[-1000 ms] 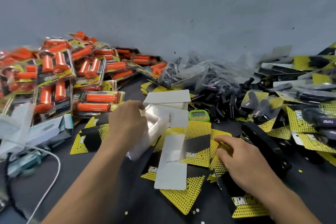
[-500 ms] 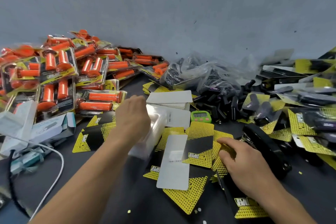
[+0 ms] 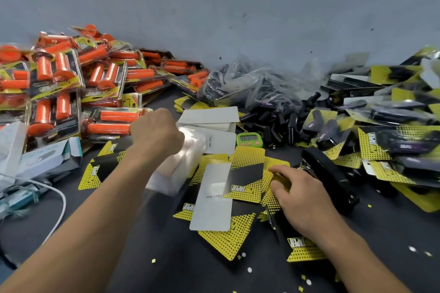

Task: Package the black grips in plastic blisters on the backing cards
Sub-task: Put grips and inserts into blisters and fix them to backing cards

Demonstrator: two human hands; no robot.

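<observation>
A: What were the hands doing?

B: The left hand was curled, knuckles toward the camera, gripping a clear plastic blister held tilted above the counter. Motion blur hid whether it was one blister or a nested stack. The right hand lay fairly flat and relaxed, holding nothing, its fingertips pressing on the loose yellow-and-black backing cards at centre.

A: Why that arrangement?

B: Probably one hand fetched a blister while the other pinned the cards so a single card could be slid free. The supplies ringed the work spot within reach.

A: Where were the black grips?

B: The black grips lay unpacked in a heap beyond the cards, spilling from a clear bag against the wall. Finished black packs were piled to the right, and orange grip packs to the left. A black stapler sat just beside the right hand, and a green timer stood between the cards and the heap.

A: What differed from a second earlier?

B: Little. The left hand kept its grip, but the blister had risen off the cards and was more smeared by movement. The right hand stayed on the same cards.
</observation>
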